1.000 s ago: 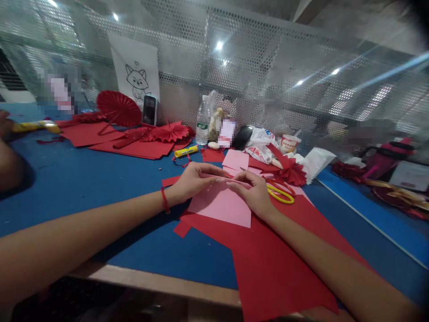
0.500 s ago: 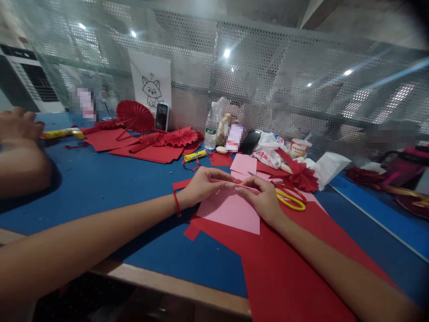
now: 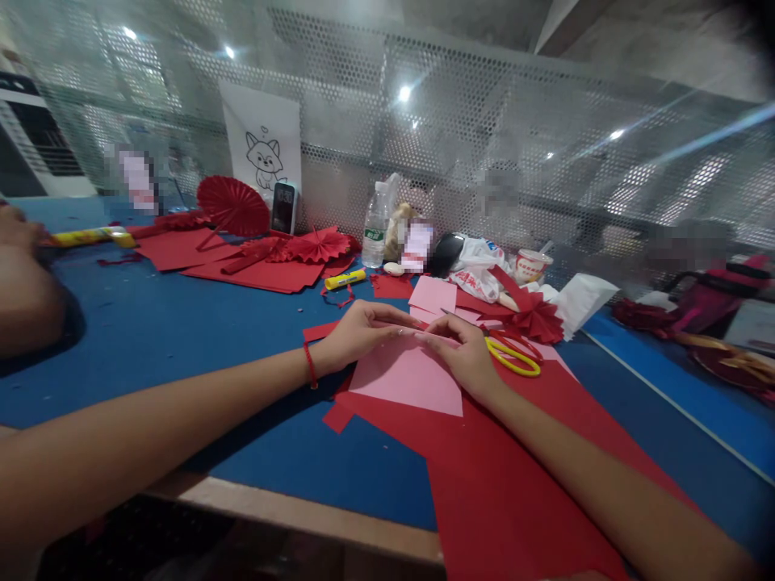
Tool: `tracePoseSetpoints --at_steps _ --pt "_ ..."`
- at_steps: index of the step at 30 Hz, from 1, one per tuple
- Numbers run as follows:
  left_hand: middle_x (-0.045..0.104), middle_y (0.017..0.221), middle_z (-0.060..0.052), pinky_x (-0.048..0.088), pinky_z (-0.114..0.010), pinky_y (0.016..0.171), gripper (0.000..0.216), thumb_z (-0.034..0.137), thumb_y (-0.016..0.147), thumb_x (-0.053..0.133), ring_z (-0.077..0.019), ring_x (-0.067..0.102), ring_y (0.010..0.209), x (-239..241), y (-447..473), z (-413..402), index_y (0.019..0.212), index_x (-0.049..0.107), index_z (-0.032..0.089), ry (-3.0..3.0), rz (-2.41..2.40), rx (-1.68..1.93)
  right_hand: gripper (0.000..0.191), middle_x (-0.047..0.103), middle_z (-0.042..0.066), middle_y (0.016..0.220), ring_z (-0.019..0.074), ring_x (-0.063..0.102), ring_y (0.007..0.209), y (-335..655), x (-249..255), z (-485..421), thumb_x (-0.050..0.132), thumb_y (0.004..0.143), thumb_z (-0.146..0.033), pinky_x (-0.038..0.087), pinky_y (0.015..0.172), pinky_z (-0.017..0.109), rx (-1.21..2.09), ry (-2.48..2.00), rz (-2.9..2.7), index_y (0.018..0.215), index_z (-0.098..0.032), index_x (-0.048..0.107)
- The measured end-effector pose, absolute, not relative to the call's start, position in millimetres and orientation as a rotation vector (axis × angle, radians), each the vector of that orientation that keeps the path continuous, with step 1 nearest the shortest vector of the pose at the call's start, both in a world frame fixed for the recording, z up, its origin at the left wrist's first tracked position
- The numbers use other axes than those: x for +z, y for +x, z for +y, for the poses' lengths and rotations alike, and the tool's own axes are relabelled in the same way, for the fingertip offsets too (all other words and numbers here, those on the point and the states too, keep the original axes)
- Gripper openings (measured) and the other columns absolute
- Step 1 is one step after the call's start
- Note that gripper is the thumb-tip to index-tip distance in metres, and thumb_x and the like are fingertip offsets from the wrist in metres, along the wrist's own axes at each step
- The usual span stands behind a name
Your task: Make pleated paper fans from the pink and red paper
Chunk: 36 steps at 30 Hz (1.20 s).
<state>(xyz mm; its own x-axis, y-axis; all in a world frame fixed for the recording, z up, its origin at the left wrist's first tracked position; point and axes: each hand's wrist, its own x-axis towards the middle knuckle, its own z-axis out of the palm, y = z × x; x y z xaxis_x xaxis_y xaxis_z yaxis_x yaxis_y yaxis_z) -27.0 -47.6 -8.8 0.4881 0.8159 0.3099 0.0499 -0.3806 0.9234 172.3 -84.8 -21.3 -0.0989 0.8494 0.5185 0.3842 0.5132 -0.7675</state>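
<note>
A sheet of pink paper (image 3: 405, 375) lies over red paper, its far edge raised between my hands. My left hand (image 3: 358, 332), with a red cord at the wrist, pinches that edge from the left. From the right, my right hand (image 3: 463, 351) pinches the same edge, thumb and fingers close together. The fingertips of both hands nearly meet. Scissors with red and yellow handles (image 3: 514, 357) lie just right of my right hand, their blades partly hidden. Large red paper (image 3: 514, 484) spreads under my right forearm, and a smaller pink piece (image 3: 433, 295) lies beyond the fingers.
On the blue table (image 3: 254, 339) stand a water bottle (image 3: 374, 230) and a phone (image 3: 283, 208). A yellow glue stick (image 3: 345, 280), red folded paper fans (image 3: 233, 208), a plastic bag (image 3: 481, 270) and a paper cup (image 3: 533, 265) lie around. Another person's arm (image 3: 27, 282) rests at left.
The whole view has shifted slightly, so things appear a little further left. Both my hands keep their pinch on the pink paper. The other person's arm shows less at the left edge.
</note>
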Motion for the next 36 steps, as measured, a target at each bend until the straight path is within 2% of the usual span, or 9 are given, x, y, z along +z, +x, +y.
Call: tracePoseSetpoints --at_steps 4,12,21,27,29,33,36 --pt "0.076 0.1 -0.01 0.054 -0.025 0.072 0.029 0.035 0.075 0.075 -0.0209 0.07 0.09 -9.1 -27.1 -47.0 0.096 0.077 0.015 1.771 0.772 0.997 0.029 0.068 0.001 0.071 0.0157 0.061 0.069 173.0 -20.3 -83.8 0.074 0.077 -0.046 0.047 0.067 0.027 0.56 -1.091 -1.693 0.074 -0.018 0.067" --pt "0.077 0.094 -0.008 0.044 -0.018 0.05 0.025 0.032 0.075 0.076 -0.0143 0.066 0.071 -12.0 -27.0 -44.1 0.096 0.078 0.018 1.796 0.814 0.974 0.028 0.067 0.001 0.069 0.0155 0.059 0.067 175.6 -22.2 -84.8 0.075 0.076 -0.044 0.045 0.064 0.027 0.513 -1.094 -1.702 0.072 -0.018 0.066" --pt "0.075 0.105 -0.01 0.051 -0.02 0.054 0.035 0.029 0.07 0.079 -0.0153 0.067 0.072 -9.6 -28.6 -46.2 0.102 0.076 0.016 1.807 0.707 0.914 0.026 0.066 0.0 0.067 0.0148 0.058 0.065 175.5 -21.0 -86.1 0.076 0.076 -0.043 0.045 0.063 0.027 0.46 -1.097 -1.693 0.069 -0.019 0.066" --pt "0.077 0.095 -0.009 0.046 -0.018 0.049 0.03 0.035 0.075 0.074 -0.013 0.065 0.063 -8.7 -26.6 -49.9 0.097 0.078 0.016 1.802 0.748 0.963 0.023 0.066 0.0 0.067 0.0144 0.058 0.065 175.4 -20.8 -86.1 0.075 0.077 -0.039 0.045 0.064 0.027 0.469 -1.054 -1.714 0.07 -0.019 0.066" --pt "0.077 0.094 -0.008 0.049 -0.02 0.054 0.029 0.036 0.076 0.073 -0.0146 0.067 0.066 -9.0 -26.4 -49.5 0.096 0.078 0.016 1.818 0.746 0.98 0.023 0.066 0.0 0.067 0.0147 0.058 0.064 174.7 -19.8 -86.7 0.075 0.077 -0.039 0.045 0.064 0.027 0.467 -1.058 -1.715 0.07 -0.019 0.065" --pt "0.077 0.097 -0.007 0.056 -0.028 0.082 0.028 0.038 0.074 0.075 -0.0228 0.071 0.092 -9.4 -26.2 -47.3 0.092 0.079 0.017 1.815 0.725 1.023 0.023 0.066 0.0 0.066 0.0147 0.058 0.064 173.1 -17.1 -88.1 0.076 0.076 -0.039 0.045 0.061 0.027 0.489 -1.067 -1.702 0.068 -0.02 0.065" --pt "0.077 0.095 -0.007 0.056 -0.032 0.087 0.028 0.038 0.072 0.077 -0.0244 0.071 0.094 -9.0 -25.6 -47.2 0.09 0.079 0.018 1.794 0.741 1.026 0.025 0.066 0.0 0.065 0.0148 0.058 0.063 172.5 -17.1 -88.0 0.078 0.073 -0.04 0.044 0.06 0.027 0.512 -1.082 -1.678 0.067 -0.019 0.065"
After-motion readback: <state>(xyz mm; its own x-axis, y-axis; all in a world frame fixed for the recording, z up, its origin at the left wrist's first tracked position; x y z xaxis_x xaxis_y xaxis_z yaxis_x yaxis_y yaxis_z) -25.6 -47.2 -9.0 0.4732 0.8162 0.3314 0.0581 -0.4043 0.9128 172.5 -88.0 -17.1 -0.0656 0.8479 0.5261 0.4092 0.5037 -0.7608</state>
